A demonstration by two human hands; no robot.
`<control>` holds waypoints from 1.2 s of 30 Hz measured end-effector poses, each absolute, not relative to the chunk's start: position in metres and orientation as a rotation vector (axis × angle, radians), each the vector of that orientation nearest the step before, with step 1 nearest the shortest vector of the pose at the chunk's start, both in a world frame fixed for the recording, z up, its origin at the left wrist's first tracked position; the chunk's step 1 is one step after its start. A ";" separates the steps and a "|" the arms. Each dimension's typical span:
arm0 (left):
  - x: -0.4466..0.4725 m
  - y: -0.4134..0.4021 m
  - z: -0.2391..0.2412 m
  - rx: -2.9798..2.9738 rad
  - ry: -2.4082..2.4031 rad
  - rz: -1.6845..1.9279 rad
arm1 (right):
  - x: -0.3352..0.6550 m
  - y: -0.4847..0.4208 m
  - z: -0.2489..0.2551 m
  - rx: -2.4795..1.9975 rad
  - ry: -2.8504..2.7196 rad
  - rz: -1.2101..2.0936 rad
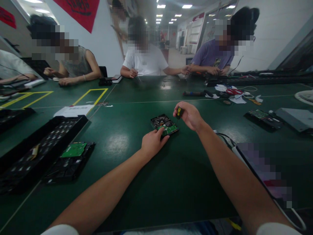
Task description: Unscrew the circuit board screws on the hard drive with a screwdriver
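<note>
A hard drive [161,120] with a green circuit board on its near half lies on the green table in front of me. My left hand [152,143] grips its near left side, thumb on the board and the other fingers partly hidden. In my right hand [192,115] is a screwdriver [179,113] with a yellow and black handle, held upright between the fingers. Its thin shaft points down at the drive's right edge; whether the tip sits in a screw is too small to tell.
To the left are a long black tray [44,143] and more drive parts [73,153] with a green board. Another drive [264,119] lies at right, near a grey metal box [294,118]. A cabled device [259,166] is beside my right forearm. Several people sit across the table.
</note>
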State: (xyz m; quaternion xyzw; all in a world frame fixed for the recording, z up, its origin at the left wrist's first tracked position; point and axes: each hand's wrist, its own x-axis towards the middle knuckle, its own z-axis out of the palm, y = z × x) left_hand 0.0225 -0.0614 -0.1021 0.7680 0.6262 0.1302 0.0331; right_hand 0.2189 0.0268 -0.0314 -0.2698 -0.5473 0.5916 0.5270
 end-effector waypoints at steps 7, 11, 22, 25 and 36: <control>0.024 -0.062 -0.104 2.346 1.949 0.436 | 0.218 0.025 -0.030 -0.626 -1.276 1.415; 0.024 -0.062 -0.103 2.334 1.950 0.427 | 0.218 0.027 -0.030 -0.669 -1.304 1.408; 0.025 -0.063 -0.098 2.303 1.966 0.401 | 0.220 0.033 -0.036 -0.706 -1.226 1.370; 0.026 -0.063 -0.097 2.281 1.974 0.388 | 0.220 0.034 -0.037 -0.718 -1.219 1.324; 0.026 -0.060 -0.102 2.247 2.009 0.401 | 0.219 0.028 -0.032 -0.672 -1.325 1.391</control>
